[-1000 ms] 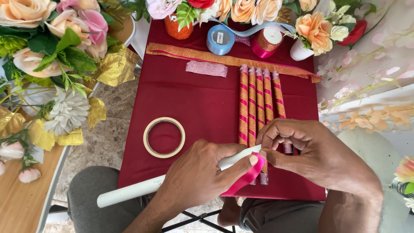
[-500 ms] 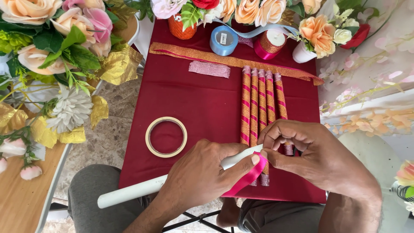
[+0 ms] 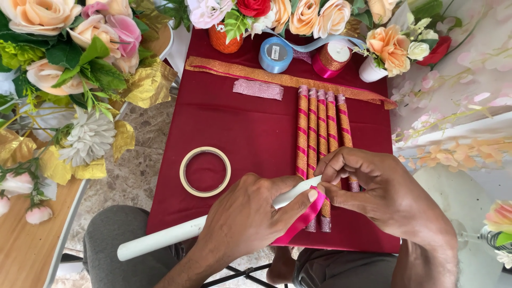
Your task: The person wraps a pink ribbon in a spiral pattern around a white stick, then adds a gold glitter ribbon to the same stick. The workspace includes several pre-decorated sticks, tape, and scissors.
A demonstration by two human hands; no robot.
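My left hand (image 3: 250,213) grips a long white stick (image 3: 160,239) near its right end, thumb pressing a pink ribbon (image 3: 304,220) against it. My right hand (image 3: 373,184) pinches the same ribbon at the stick's tip, fingers curled over it. Both hands hover above a dark red cloth (image 3: 245,128) on my lap board. Just beyond my right hand lie several finished sticks (image 3: 320,128) wrapped in gold and pink stripes, side by side. A ring of beige tape (image 3: 205,171) lies flat to the left of my left hand.
At the cloth's far edge lie a gold glitter strip (image 3: 256,74), a pink glitter piece (image 3: 258,89), a blue ribbon spool (image 3: 276,54) and a pink and gold spool (image 3: 332,58). Artificial flowers (image 3: 69,69) crowd the left side and top. A wooden table edge (image 3: 26,250) is at bottom left.
Almost nothing has moved. Both hands stay on the white stick and the pink ribbon, with only slight finger shifts at the stick's tip.
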